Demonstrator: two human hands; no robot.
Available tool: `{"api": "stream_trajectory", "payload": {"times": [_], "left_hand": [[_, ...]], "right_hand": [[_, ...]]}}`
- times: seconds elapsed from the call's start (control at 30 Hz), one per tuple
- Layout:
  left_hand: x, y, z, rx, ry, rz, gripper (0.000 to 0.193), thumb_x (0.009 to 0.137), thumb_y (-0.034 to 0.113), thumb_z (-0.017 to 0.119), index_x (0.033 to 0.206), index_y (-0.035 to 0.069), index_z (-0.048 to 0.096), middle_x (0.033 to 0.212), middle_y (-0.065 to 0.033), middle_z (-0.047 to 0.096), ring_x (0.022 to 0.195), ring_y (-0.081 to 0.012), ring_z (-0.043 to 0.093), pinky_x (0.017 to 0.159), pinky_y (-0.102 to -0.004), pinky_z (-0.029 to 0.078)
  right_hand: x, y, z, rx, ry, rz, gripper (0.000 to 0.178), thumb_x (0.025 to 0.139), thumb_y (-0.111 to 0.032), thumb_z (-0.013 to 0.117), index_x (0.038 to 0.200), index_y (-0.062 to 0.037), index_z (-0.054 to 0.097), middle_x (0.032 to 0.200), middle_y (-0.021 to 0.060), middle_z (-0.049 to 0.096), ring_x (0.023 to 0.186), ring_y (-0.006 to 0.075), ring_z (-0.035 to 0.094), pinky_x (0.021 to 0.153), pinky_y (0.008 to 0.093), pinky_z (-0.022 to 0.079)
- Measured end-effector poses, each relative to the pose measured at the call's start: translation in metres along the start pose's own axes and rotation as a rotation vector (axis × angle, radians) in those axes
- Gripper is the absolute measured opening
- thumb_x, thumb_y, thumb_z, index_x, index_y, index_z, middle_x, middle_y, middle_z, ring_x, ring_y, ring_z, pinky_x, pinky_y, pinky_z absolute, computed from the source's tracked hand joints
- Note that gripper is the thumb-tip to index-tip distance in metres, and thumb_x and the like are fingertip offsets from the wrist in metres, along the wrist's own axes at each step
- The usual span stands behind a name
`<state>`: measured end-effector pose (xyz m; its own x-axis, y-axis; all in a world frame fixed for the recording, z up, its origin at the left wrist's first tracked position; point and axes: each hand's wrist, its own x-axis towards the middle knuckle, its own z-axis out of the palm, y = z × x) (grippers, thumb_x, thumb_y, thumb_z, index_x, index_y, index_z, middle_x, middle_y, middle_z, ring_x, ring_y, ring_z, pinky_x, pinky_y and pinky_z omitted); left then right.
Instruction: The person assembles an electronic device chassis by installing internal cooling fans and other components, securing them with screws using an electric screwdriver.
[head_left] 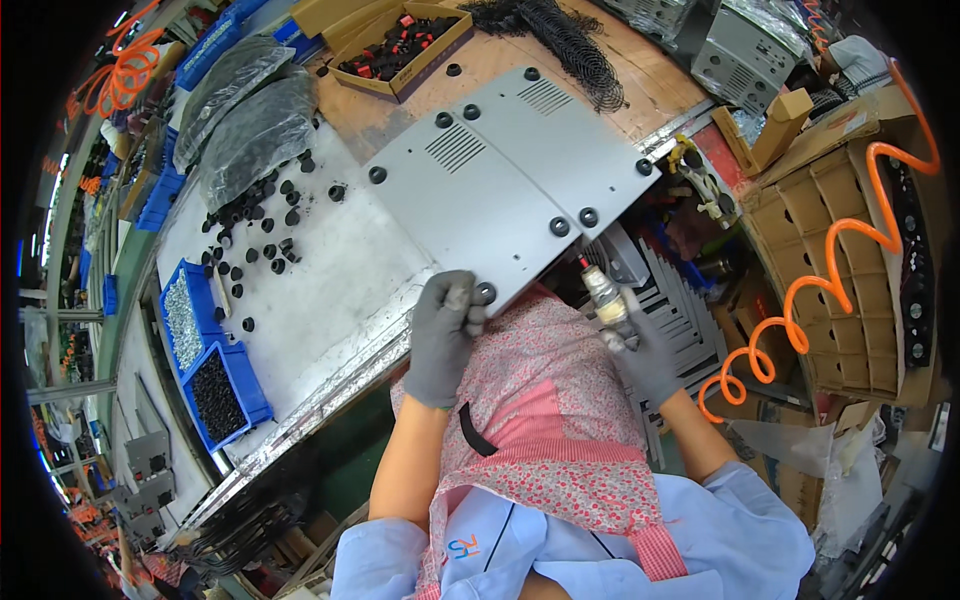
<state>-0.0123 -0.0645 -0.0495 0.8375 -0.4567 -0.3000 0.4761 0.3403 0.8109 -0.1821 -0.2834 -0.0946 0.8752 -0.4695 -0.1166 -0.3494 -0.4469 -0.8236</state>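
Two grey metal panels [490,175] lie side by side on the workbench, with vent slots and round black rubber feet [559,227] near their corners. My left hand [443,340], in a grey glove, is closed with its fingertips at the near corner of the left panel. They pinch around a black rubber foot [485,293] there; the foot's underside is hidden. My right hand [645,350], also gloved, grips a power screwdriver [606,297] with a red tip. The tool is off the panels' near right edge, its bit apart from the feet.
Loose black rubber feet [268,225] lie scattered on the bench at left. Blue bins hold silver screws [183,322] and black small parts [217,398]. A carton [405,60] of black and red pieces stands at the back. An orange coiled hose [800,300] hangs at right beside cardboard boxes [830,270].
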Motion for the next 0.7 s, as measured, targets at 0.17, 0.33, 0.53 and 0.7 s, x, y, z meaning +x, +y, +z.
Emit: {"api": "stream_trajectory", "payload": {"times": [0.17,0.33,0.53,0.7], "left_hand": [[0.026,-0.003,0.032,0.011,-0.006,-0.030,0.022,0.092,0.016,0.049,0.106,-0.001,0.050,0.085,-0.0086,0.057,0.065,-0.0073,0.047,0.057,-0.0194,0.040],[0.031,-0.004,0.036,-0.045,-0.018,-0.002,0.024,0.091,0.015,0.051,0.107,-0.003,0.048,0.088,-0.0066,0.053,0.066,-0.0070,0.046,0.057,-0.0184,0.040],[0.022,0.007,0.032,-0.109,-0.071,-0.087,0.028,0.090,0.018,0.054,0.108,-0.003,0.049,0.081,-0.0054,0.056,0.058,-0.0055,0.047,0.050,-0.0163,0.038],[0.017,0.007,0.033,-0.311,-0.195,-0.152,0.031,0.087,0.029,0.059,0.096,0.001,0.051,0.069,0.0000,0.051,0.049,-0.0041,0.040,0.039,-0.0158,0.028]], "right_hand": [[0.025,-0.009,-0.023,-0.157,0.048,-0.079,0.064,0.078,-0.010,0.067,0.135,-0.0111,0.038,0.095,0.0105,0.060,0.082,0.0150,0.060,0.070,0.0262,0.047],[0.029,0.007,-0.029,-0.551,0.152,-0.271,0.066,0.075,-0.015,0.070,0.134,-0.0171,0.039,0.089,0.0083,0.062,0.071,0.0200,0.063,0.059,0.0310,0.050],[0.006,-0.020,-0.026,0.068,0.002,0.035,0.069,0.076,-0.013,0.069,0.136,-0.0135,0.036,0.091,0.0071,0.064,0.078,0.0080,0.059,0.068,0.0244,0.048],[-0.020,-0.080,-0.021,0.203,-0.185,0.004,0.069,0.076,-0.011,0.068,0.137,-0.0106,0.035,0.097,0.0073,0.063,0.081,0.0090,0.059,0.073,0.0231,0.047]]}}
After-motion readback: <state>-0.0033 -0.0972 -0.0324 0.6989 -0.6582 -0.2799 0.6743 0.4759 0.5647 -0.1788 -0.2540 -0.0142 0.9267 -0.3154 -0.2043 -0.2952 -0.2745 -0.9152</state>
